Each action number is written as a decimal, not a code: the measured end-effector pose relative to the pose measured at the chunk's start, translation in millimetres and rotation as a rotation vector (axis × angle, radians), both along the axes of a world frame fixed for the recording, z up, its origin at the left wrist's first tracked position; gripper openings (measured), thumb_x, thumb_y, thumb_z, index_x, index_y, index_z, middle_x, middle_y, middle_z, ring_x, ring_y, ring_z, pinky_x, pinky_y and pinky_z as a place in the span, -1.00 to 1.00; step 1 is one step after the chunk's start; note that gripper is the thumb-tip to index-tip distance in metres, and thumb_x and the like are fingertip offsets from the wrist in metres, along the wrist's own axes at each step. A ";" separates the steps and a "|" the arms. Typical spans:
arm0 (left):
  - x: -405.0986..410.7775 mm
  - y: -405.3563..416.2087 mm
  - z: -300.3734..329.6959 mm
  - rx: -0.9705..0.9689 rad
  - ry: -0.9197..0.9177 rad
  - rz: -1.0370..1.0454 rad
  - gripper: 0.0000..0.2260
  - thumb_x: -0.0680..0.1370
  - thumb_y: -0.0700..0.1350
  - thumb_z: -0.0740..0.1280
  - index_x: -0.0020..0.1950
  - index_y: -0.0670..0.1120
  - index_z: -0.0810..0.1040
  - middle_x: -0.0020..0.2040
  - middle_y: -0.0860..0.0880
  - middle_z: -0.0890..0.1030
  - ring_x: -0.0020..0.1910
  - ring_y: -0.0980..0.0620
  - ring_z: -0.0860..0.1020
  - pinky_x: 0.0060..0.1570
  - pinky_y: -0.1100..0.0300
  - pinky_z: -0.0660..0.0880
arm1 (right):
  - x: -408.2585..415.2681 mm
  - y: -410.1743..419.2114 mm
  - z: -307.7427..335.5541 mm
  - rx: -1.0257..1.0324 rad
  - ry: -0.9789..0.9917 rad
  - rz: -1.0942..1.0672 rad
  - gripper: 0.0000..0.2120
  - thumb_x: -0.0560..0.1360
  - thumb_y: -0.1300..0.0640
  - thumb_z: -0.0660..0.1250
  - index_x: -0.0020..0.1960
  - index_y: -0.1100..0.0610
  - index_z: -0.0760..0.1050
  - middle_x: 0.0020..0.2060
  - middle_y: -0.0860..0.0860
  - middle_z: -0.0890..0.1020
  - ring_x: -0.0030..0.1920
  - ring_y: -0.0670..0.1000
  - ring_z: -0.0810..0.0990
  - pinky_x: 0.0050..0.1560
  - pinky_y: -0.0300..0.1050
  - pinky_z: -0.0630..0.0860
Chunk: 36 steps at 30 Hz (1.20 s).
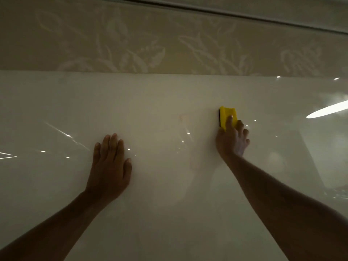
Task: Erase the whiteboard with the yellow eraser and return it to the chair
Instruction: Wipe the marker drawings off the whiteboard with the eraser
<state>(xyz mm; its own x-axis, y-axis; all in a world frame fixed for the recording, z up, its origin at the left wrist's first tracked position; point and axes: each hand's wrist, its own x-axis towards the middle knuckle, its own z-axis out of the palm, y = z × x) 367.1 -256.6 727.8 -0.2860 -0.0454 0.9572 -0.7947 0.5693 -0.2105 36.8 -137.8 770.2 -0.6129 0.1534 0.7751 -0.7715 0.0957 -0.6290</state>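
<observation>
A glossy whiteboard (162,102) fills most of the view, its top edge running across the upper third. My right hand (232,139) grips the yellow eraser (226,115), which has a black pad on its left side, and presses it flat on the board right of centre. My left hand (111,164) lies flat on the board lower left of it, fingers together and pointing up, holding nothing. A faint smudge shows left of the eraser. No chair is in sight.
Above the board is a beige wall (169,44) with a pale leaf pattern and a dark ledge (244,14) crossing the top right. Bright light reflections (327,110) glare on the board's right side.
</observation>
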 end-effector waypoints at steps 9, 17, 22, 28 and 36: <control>-21.3 3.9 0.0 0.004 0.085 0.017 -0.36 0.60 -0.01 0.03 0.48 -0.47 0.37 0.54 -0.50 0.32 0.55 -0.51 0.28 0.54 -0.42 0.14 | 60.0 -15.7 4.7 0.431 0.988 -0.085 -0.47 0.61 -0.03 0.16 0.56 -0.06 0.15 0.51 0.13 0.23 0.30 0.25 0.34 0.16 0.17 0.39; -21.1 0.4 -4.5 -0.011 0.084 0.028 -0.38 0.61 -0.01 0.03 0.49 -0.46 0.37 0.54 -0.49 0.31 0.55 -0.51 0.28 0.54 -0.42 0.17 | -17.7 8.1 1.8 0.160 0.228 -0.054 -0.44 0.60 -0.02 0.19 0.56 -0.01 0.14 0.46 0.15 0.28 0.28 0.28 0.35 0.17 0.15 0.37; -29.3 1.1 -9.1 -0.042 0.142 0.019 -0.41 0.60 -0.07 0.06 0.48 -0.48 0.36 0.53 -0.51 0.31 0.54 -0.52 0.27 0.54 -0.42 0.15 | 28.6 -14.9 -119.5 0.317 0.878 -0.027 -0.50 0.60 -0.06 0.16 0.52 -0.07 0.24 0.47 0.12 0.33 0.19 0.25 0.44 -0.03 0.12 0.43; -41.8 2.6 -24.4 -0.037 0.071 0.018 -0.40 0.60 -0.04 0.09 0.50 -0.44 0.35 0.56 -0.49 0.27 0.58 -0.51 0.20 0.56 -0.40 0.05 | -48.7 9.1 -112.6 0.261 0.517 -0.064 -0.43 0.57 0.01 0.29 0.54 -0.08 0.24 0.52 0.10 0.30 0.27 0.26 0.39 0.10 0.15 0.40; -62.2 6.8 -33.7 -0.073 -0.011 -0.006 -0.40 0.61 -0.05 0.08 0.49 -0.47 0.35 0.54 -0.51 0.30 0.56 -0.52 0.25 0.54 -0.43 0.11 | 5.4 -2.7 -155.7 0.208 0.505 -0.002 -0.50 0.58 0.04 0.26 0.51 -0.01 0.32 0.48 0.16 0.34 0.20 0.29 0.44 0.04 0.15 0.43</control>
<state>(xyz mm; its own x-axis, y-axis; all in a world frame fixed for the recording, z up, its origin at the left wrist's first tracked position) 304.8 -249.8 694.2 -0.2968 0.0263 0.9546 -0.7889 0.5565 -0.2607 42.2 -140.5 614.5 -0.1562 -0.0344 0.9871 -0.9725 0.1803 -0.1477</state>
